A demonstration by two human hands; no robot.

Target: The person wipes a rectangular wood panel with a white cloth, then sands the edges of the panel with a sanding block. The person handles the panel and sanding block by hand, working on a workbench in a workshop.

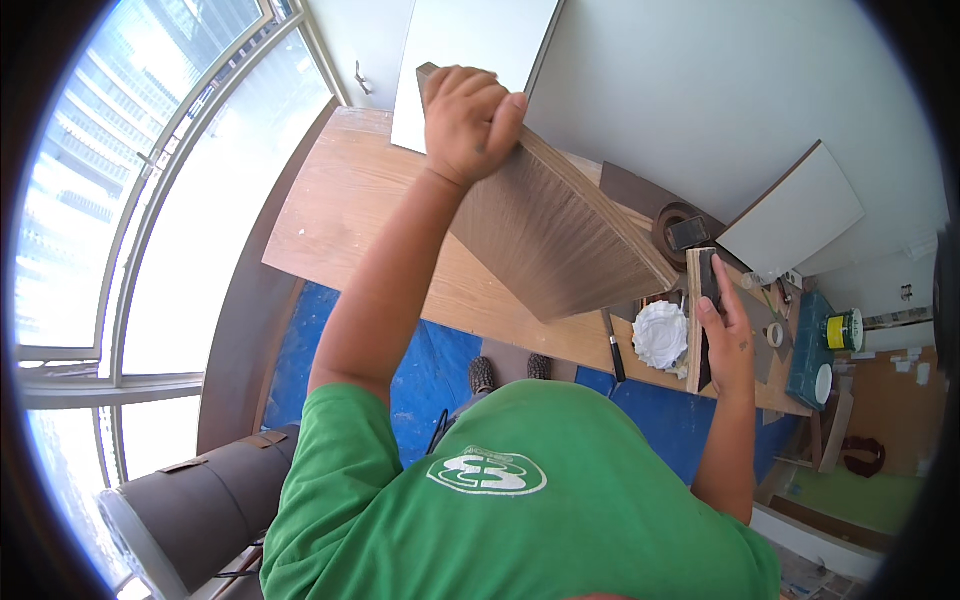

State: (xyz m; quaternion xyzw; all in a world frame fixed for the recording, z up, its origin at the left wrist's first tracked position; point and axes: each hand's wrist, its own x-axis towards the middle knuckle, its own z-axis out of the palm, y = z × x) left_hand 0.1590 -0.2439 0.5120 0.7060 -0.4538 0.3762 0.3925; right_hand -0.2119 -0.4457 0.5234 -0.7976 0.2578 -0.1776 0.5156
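Observation:
My left hand (pixel 468 120) is raised and closed over the top edge of a brown wood-grain panel (pixel 560 235), which stands tilted on the workbench. The panel's pale layered edge slants down toward the right. In my right hand (pixel 732 330) is a long plywood block (pixel 697 320) with a dark face, held upright just beyond the panel's lower right corner. My thumb and fingers wrap its dark side. Beside the block lies a white crumpled round thing (pixel 660 335), and left of that a black-handled tool (pixel 614 345) rests on the bench.
The wooden workbench (pixel 335 200) runs along the wall. A phone (pixel 688 234) lies on a brown coiled roll (pixel 662 236). White panels (pixel 800 210) lean behind. A teal case (pixel 808 345) and green tub (pixel 848 330) stand right. Blue sheeting (pixel 420 380) covers floor; windows are left.

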